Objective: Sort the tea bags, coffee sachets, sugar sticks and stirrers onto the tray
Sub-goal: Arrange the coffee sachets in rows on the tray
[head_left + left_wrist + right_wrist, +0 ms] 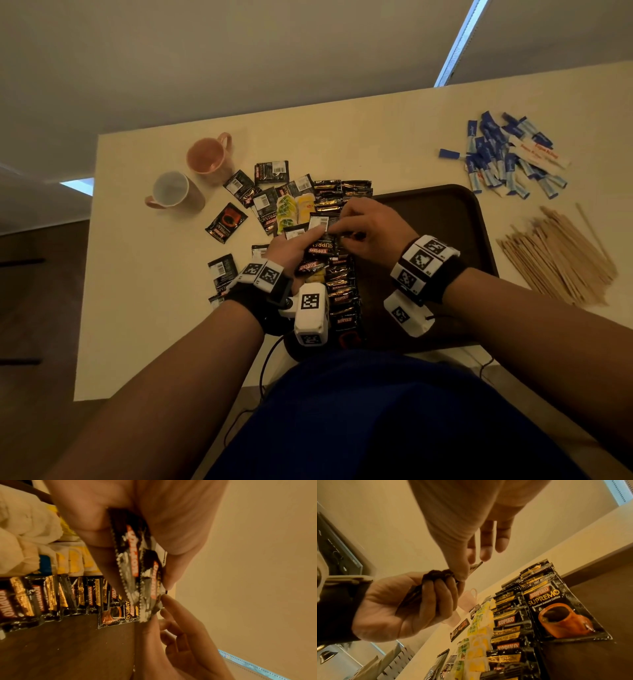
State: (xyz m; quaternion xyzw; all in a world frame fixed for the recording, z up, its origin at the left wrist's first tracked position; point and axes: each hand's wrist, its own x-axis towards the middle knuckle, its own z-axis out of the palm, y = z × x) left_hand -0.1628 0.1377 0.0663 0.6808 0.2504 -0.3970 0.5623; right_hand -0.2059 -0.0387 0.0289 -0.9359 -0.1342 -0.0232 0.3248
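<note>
The left hand (291, 248) grips a small stack of black foil coffee sachets (137, 566), fingers curled round them, at the centre of the head view above the left edge of the dark brown plastic tray (476, 219). The right hand (371, 224) pinches the top sachet's corner between thumb and forefinger, its other fingers straight.

The step looks like peeling one sachet off to lay it down. Best to keep the left grip firm and slide the top sachet free sideways, since foil is slippery and the stack could fan out. Set it flat beside the single sachet (563, 609) already lying on the tray, next to the overlapping row of sachets (342, 291).

At centre, yellow and green tea bags (294, 209) lie among loose sachets. Blue and white sugar sticks (503, 161) sit at upper right, wooden stirrers (558, 257) at right, both on the cream surface (154, 325) off the tray. Two mugs (191, 174) stand at upper left, clear of the work.
</note>
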